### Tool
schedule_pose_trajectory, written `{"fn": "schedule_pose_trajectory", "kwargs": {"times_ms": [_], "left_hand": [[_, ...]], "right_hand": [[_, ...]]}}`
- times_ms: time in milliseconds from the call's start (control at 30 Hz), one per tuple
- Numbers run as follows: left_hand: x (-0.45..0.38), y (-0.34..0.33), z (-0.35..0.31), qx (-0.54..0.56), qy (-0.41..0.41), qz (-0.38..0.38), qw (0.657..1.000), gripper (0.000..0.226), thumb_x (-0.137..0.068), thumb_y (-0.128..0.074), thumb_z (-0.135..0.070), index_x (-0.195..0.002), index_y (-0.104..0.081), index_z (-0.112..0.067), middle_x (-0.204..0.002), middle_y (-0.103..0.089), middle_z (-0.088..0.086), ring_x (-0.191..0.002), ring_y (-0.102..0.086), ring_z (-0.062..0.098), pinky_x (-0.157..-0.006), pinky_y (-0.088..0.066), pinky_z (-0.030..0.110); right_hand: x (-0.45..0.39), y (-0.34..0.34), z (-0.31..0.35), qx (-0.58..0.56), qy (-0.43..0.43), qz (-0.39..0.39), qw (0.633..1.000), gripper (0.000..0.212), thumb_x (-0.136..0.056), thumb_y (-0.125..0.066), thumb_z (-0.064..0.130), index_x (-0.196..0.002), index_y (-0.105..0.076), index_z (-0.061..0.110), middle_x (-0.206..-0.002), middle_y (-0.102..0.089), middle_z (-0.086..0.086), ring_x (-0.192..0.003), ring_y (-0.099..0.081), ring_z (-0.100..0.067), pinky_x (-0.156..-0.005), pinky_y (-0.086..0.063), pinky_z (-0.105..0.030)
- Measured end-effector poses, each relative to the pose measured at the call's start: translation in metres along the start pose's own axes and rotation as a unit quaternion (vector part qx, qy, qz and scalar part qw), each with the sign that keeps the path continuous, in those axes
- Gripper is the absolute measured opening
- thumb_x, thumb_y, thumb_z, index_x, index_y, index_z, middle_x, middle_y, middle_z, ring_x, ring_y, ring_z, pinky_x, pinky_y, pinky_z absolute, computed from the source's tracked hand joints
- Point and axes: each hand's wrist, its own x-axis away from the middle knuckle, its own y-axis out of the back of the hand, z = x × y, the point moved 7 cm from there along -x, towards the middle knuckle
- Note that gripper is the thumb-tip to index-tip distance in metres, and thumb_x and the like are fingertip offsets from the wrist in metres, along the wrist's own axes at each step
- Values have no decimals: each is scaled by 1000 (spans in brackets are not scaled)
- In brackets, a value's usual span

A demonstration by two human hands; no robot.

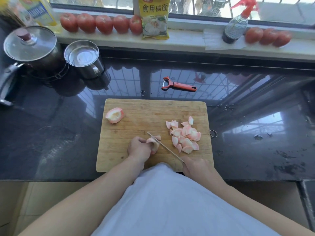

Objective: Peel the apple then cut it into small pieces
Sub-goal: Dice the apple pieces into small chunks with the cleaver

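On the wooden cutting board (pixel 139 113), my left hand (pixel 139 148) holds a peeled apple wedge (pixel 154 144) with curled fingers. My right hand (pixel 196 166) grips the handle of a knife (pixel 164 146), whose thin blade runs along the wedge's right side. A small cut piece (pixel 157 137) lies just beyond the blade. A pile of several cut apple pieces (pixel 185 135) sits on the board's right half. A peeled, cored apple chunk (pixel 114 115) rests at the board's far left.
An orange peeler (pixel 179 85) lies on the dark counter behind the board. A lidded pot (pixel 30 45) and a steel mug (pixel 83 57) stand at the back left. Tomatoes (pixel 104 23), a yellow packet (pixel 154 17) and a spray bottle (pixel 236 28) line the windowsill.
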Motion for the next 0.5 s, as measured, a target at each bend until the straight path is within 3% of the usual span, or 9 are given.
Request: {"fn": "schedule_pose_trajectory", "kwargs": {"times_ms": [133,233,300,367,500], "left_hand": [[-1,-3,1,12,4,18,1000,34,-69,-81,-31,-91,-59,-18,-87,-79,-5,-94,-73,23,-82,-61,40],[-4,-5,3,17,3,31,999,40,-64,-85,-35,-90,-59,-20,-86,-80,-6,-91,-75,25,-84,-63,45],[-7,-7,6,26,9,37,999,42,-63,-86,-38,-92,-60,-21,-85,-80,-6,-90,-76,25,-86,-63,46],[-9,-6,7,22,7,20,1000,38,-67,-86,-43,-93,-64,-26,-86,-79,-6,-88,-75,23,-87,-62,44],[1,2,-1,-4,-25,-23,999,27,-77,-78,-41,-89,-65,-22,-91,-75,1,-88,-71,26,-87,-61,43]], "right_hand": [[-1,-1,3,4,5,20,1000,28,-99,-38,27,-107,-60,11,-94,-68,-9,-86,-62,-40,-67,-44,-43],[-3,-3,3,41,15,22,999,45,-97,-25,37,-114,-60,14,-98,-68,-8,-88,-63,-37,-65,-40,-39],[-10,-11,2,61,6,26,998,33,-100,-31,28,-114,-58,15,-103,-68,-7,-91,-63,-37,-69,-46,-40],[-23,-13,6,49,-14,2,999,22,-99,-40,21,-110,-59,15,-102,-65,-11,-89,-63,-41,-63,-45,-39],[-47,-20,17,70,8,-31,997,8,-77,-61,2,-76,-64,9,-71,-62,-15,-59,-58,-37,-43,-41,-36]]}}
